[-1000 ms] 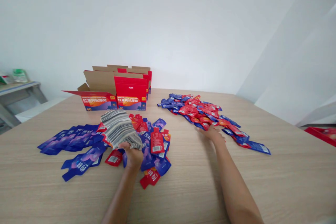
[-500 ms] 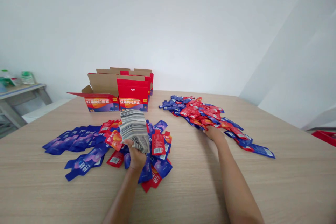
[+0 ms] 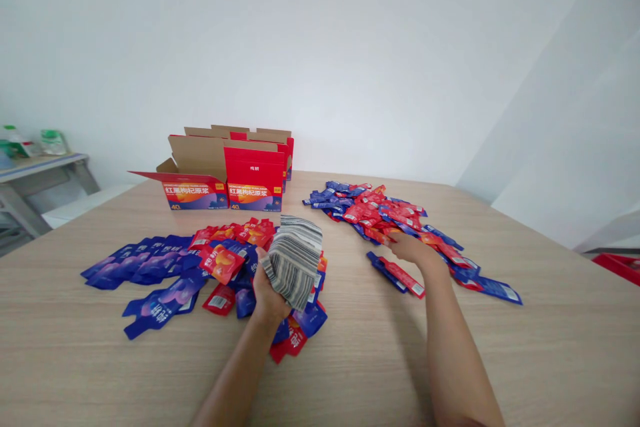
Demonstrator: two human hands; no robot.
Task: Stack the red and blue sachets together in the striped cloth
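Note:
My left hand (image 3: 270, 293) is closed around a grey-and-white striped cloth (image 3: 296, 260), folded and tilted, above a heap of red and blue sachets (image 3: 220, 263). My right hand (image 3: 407, 248) reaches the near edge of a second sachet pile (image 3: 367, 207). Its fingers are pinched at a red sachet (image 3: 377, 235) there; the fingertips are partly hidden. Just in front of that hand, a red sachet (image 3: 403, 275) overlaps a blue sachet (image 3: 385, 272) on the table.
Open red cartons (image 3: 254, 180) stand at the back left, one flap (image 3: 170, 177) sticking out left. Blue sachets (image 3: 135, 263) lie fanned at the left. Several sachets trail off right. A side table (image 3: 40, 167) with containers stands far left; a red object (image 3: 617, 267) is at the right edge.
My left hand has moved right and turned the striped cloth. My right hand has risen slightly to the pile's edge. A red and a blue sachet now lie apart in front of it.

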